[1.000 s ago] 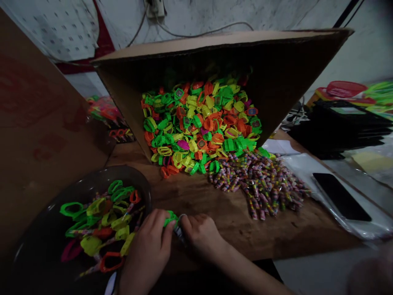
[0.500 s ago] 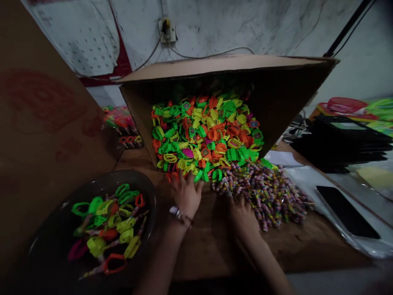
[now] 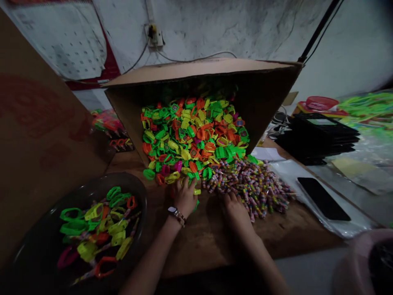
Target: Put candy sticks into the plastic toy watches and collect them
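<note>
A tipped cardboard box point(image 3: 270, 98) spills a heap of neon plastic toy pieces point(image 3: 193, 135) onto the wooden table point(image 3: 215, 237). Beside it lies a pile of striped candy sticks point(image 3: 258, 184). My left hand point(image 3: 184, 197), with a watch on its wrist, rests at the heap's front edge, fingers curled over a green piece that shows under the palm. My right hand point(image 3: 235, 209) lies at the near edge of the candy pile with its fingertips among the sticks. Whether it grips one is hidden.
A dark round bowl point(image 3: 37, 246) at the lower left holds several assembled neon pieces. A brown cardboard sheet point(image 3: 37, 135) stands at left. A black phone point(image 3: 324, 198) lies on clear plastic at right, with stacked black trays point(image 3: 319, 137) behind it.
Both hands left the table's near edge and reached forward, the left to the toy heap, the right to the candy pile. The green piece they held together is gone from view.
</note>
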The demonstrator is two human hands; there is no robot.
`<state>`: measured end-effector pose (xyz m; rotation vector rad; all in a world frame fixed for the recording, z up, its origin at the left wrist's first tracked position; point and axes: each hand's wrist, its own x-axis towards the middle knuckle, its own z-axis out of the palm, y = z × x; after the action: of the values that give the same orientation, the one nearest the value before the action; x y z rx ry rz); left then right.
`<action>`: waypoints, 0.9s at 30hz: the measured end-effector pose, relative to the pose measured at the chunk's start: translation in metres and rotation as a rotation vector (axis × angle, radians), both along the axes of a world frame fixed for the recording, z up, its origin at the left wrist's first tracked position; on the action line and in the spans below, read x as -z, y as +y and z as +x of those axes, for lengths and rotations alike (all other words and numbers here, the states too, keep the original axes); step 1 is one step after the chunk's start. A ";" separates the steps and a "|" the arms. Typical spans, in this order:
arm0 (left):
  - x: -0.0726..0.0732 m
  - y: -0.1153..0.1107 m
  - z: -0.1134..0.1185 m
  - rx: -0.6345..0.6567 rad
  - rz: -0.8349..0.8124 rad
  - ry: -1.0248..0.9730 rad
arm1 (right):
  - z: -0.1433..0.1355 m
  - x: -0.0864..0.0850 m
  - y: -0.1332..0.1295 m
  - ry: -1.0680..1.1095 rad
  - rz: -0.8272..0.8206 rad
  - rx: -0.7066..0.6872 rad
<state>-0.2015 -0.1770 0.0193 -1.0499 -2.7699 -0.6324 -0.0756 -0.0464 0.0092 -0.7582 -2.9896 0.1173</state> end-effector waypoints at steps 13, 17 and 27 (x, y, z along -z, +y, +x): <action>-0.001 -0.033 0.006 -0.069 0.638 -0.208 | -0.004 -0.013 -0.006 0.013 -0.020 0.056; -0.014 -0.027 0.008 -0.141 0.863 -0.333 | -0.003 -0.020 -0.013 0.112 -0.096 0.028; -0.065 -0.027 0.043 -0.180 1.400 -1.105 | 0.009 -0.060 -0.065 0.792 -0.872 -0.247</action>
<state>-0.1589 -0.2039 0.0847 -0.0355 -1.7663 -3.0179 -0.0663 -0.1109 0.0693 -0.2331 -2.1489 1.4036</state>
